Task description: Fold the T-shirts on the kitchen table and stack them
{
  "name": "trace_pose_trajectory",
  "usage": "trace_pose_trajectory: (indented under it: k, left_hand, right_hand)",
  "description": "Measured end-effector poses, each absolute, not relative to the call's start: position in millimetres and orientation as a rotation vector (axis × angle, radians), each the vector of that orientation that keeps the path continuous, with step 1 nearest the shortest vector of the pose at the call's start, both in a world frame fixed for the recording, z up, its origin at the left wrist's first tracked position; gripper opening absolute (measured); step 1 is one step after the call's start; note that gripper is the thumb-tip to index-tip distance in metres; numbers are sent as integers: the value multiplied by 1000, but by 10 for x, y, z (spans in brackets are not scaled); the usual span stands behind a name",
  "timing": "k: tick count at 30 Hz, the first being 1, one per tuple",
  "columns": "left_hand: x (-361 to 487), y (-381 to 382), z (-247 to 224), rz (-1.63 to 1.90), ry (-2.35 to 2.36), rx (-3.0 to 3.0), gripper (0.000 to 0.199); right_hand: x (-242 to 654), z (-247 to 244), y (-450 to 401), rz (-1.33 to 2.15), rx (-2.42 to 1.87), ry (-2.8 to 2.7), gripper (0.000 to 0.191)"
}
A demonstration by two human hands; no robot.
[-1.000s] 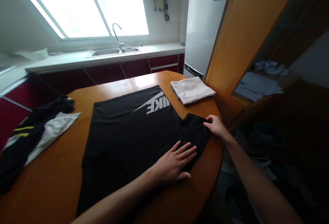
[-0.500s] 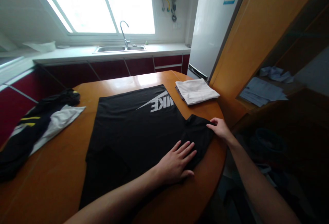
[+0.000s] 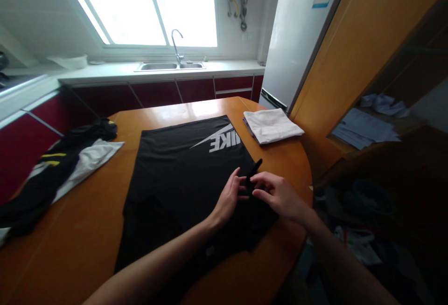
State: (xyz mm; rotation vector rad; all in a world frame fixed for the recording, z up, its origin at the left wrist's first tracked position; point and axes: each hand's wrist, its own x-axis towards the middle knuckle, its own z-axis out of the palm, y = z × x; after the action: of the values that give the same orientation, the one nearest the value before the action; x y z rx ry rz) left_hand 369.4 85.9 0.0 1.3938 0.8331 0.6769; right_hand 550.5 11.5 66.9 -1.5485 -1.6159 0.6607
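A black T-shirt (image 3: 171,174) with a large pale NIKE print lies spread on the wooden table, the lettering reversed from my side. Its right sleeve is lifted and folded inward, a dark edge standing up between my hands. My right hand (image 3: 280,195) pinches this sleeve fabric with thumb and fingers. Beside it, my left hand (image 3: 227,197) rests on the shirt with fingers apart, the fingertips close to the fold. Whether they touch the folded cloth is hard to make out. A small pale label shows near the shirt's near edge.
A folded white stack of cloth (image 3: 273,125) sits at the table's far right. Black and white garments (image 3: 70,160) lie heaped on the left. The rounded edge of the wooden table (image 3: 308,169) is near my right arm. Beyond are a sink (image 3: 159,66) and a refrigerator (image 3: 297,34).
My right hand has moved left from the table edge, bringing the sleeve inward over the shirt. My left hand has risen from lying flat and turned onto its side near the fold.
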Motion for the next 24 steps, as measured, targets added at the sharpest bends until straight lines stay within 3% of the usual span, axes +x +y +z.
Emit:
trace_pose_trajectory:
  k: [6,12,24]
  left_hand:
    - [3668,925,-152,729,956,1662,73]
    - [3661,1015,-168,764,853,1832,45]
    - [3642,1035,-250,862,834,2185,45]
  right_hand:
    - [5724,294,491,436,-1702,-1445,22]
    - [5910,-64,922,313,-1596,-1729,24]
    - [6134,-314,1235,257,-1718,-1894,21]
